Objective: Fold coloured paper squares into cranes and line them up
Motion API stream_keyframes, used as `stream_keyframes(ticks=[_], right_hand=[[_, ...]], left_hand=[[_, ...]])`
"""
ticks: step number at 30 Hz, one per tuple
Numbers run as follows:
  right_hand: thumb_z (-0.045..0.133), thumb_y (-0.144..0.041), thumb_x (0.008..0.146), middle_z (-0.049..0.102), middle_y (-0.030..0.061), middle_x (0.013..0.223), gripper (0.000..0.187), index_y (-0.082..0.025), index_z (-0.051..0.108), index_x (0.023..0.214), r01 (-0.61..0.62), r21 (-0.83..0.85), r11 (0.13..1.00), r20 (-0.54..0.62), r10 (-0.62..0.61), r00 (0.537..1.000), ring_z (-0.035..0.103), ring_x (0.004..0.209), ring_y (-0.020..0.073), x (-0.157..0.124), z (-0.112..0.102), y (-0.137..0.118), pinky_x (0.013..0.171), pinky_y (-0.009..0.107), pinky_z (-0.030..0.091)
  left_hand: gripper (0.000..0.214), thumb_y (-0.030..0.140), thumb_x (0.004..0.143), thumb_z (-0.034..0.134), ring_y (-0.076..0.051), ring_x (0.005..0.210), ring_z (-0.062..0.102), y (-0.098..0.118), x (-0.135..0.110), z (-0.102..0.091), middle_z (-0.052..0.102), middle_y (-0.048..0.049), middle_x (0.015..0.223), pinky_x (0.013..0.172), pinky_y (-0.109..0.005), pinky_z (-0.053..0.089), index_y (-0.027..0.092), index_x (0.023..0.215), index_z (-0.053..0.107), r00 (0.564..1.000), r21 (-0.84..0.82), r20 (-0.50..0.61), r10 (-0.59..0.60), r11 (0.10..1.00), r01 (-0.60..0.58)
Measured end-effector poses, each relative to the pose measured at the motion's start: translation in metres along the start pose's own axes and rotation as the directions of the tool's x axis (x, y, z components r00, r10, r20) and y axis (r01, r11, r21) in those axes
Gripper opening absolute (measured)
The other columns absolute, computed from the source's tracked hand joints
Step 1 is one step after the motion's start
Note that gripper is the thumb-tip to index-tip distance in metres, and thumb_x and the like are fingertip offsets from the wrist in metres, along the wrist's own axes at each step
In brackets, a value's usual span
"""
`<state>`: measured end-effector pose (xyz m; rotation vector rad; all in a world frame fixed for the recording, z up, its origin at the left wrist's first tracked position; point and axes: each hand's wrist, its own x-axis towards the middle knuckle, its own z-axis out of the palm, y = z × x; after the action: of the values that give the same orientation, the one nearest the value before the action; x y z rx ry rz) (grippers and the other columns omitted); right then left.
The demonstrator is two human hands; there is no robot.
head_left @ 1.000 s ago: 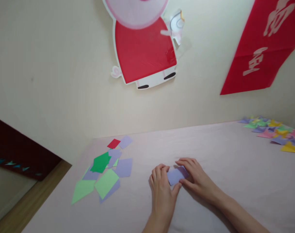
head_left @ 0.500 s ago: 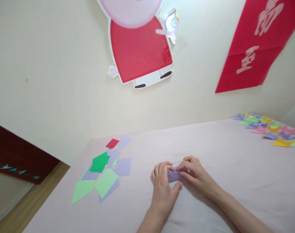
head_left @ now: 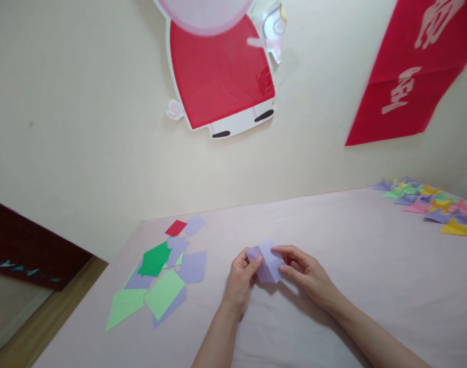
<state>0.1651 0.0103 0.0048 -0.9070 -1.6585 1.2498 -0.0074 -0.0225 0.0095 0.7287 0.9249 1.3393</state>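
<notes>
A cream wall point(head_left: 103, 143) at the back, a pale pink cloth point(head_left: 333, 230) spread over the surface in front, and the focus here is a creased lilac paper point(head_left: 270, 268)! It's up between the two hands, tipped a little, casting a shadow on the cloth, fold lines crossing its face. The left hand point(head_left: 239, 283) has its edge pinched, thumb on top, fingers tucked behind. The right hand point(head_left: 304, 268) has it by the opposite edge, index finger and thumb set slightly apart; how firm that hold is, I cannot tell.

My reading: this is the creasing stage, folds marked but the paper lying mostly open. The next move calls for a steady left pinch and right fingertips working exactly along a fold line.

Left of the lilac paper, loose flat sheets overlap: a plain lilac sheet point(head_left: 193, 267) nearest, then light green point(head_left: 164, 294), dark green point(head_left: 154, 259) and, farther back, red point(head_left: 175, 228). Well to its right sit folded paper pieces point(head_left: 417, 206) in mixed colours. Beyond and above it, a cartoon cutout point(head_left: 221, 76); beyond and right, a red banner point(head_left: 417, 110).
</notes>
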Motion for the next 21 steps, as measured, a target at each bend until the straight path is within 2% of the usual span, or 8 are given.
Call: stream_keyframes(ticks=[3, 7, 12, 15, 21], right_hand=[[0.059, -0.033, 0.087, 0.067, 0.005, 0.093, 0.025, -0.022, 0.071, 0.107, 0.07, -0.162, 0.984, 0.014, -0.068, 0.998, 0.06, 0.084, 0.0188, -0.0012, 0.0012, 0.0002, 0.08, 0.031, 0.049], [0.056, -0.026, 0.09, 0.068, 0.0051, 0.087, 0.018, -0.023, 0.071, 0.101, 0.193, -0.265, 0.945, -0.033, -0.209, 0.977, 0.061, 0.084, 0.0201, -0.001, 0.0002, 0.0005, 0.078, 0.033, 0.049], [0.058, -0.016, 0.09, 0.067, 0.0036, 0.085, 0.013, -0.024, 0.068, 0.09, 0.367, -0.342, 0.865, -0.028, -0.4, 0.916, 0.058, 0.086, 0.021, -0.0023, 0.0002, 0.001, 0.077, 0.034, 0.046], [0.062, -0.018, 0.089, 0.063, 0.0039, 0.089, 0.009, -0.025, 0.068, 0.09, 0.401, -0.386, 0.831, -0.021, -0.442, 0.897, 0.056, 0.09, 0.0214, -0.0039, 0.0013, 0.0003, 0.079, 0.034, 0.045], [0.062, -0.017, 0.09, 0.058, 0.0026, 0.087, 0.01, -0.026, 0.067, 0.086, 0.4, -0.386, 0.831, -0.023, -0.442, 0.897, 0.052, 0.088, 0.0207, -0.005, 0.0019, -0.0002, 0.078, 0.032, 0.042]], left_hand=[[0.033, 0.039, 0.078, 0.076, -0.014, 0.075, 0.058, -0.0029, -0.0001, -0.0036, 0.065, -0.0023, 0.085, 0.069, -0.023, 0.045, 0.014, 0.095, 0.062, 0.999, 0.004, -0.034, -0.007, 1.0, 0.007], [0.03, 0.036, 0.081, 0.074, -0.01, 0.069, 0.055, -0.0077, -0.0006, -0.0069, 0.062, -0.0003, 0.082, 0.065, -0.02, 0.043, 0.015, 0.094, 0.058, 1.0, 0.078, -0.014, 0.014, 0.997, -0.013], [0.044, 0.036, 0.081, 0.075, -0.012, 0.066, 0.06, -0.0092, -0.0012, -0.0045, 0.067, -0.0014, 0.085, 0.062, -0.021, 0.045, 0.02, 0.112, 0.047, 0.999, 0.079, 0.032, 0.0, 0.997, -0.003], [0.051, 0.036, 0.081, 0.075, -0.014, 0.069, 0.064, -0.008, -0.0017, -0.0029, 0.069, -0.003, 0.088, 0.065, -0.024, 0.048, 0.02, 0.118, 0.043, 0.999, 0.064, 0.049, 0.004, 0.998, -0.007], [0.051, 0.033, 0.083, 0.074, -0.012, 0.07, 0.062, -0.0087, -0.0031, -0.0058, 0.068, -0.0042, 0.09, 0.064, -0.022, 0.047, 0.018, 0.121, 0.044, 0.996, 0.079, 0.087, -0.007, 0.997, 0.0]])
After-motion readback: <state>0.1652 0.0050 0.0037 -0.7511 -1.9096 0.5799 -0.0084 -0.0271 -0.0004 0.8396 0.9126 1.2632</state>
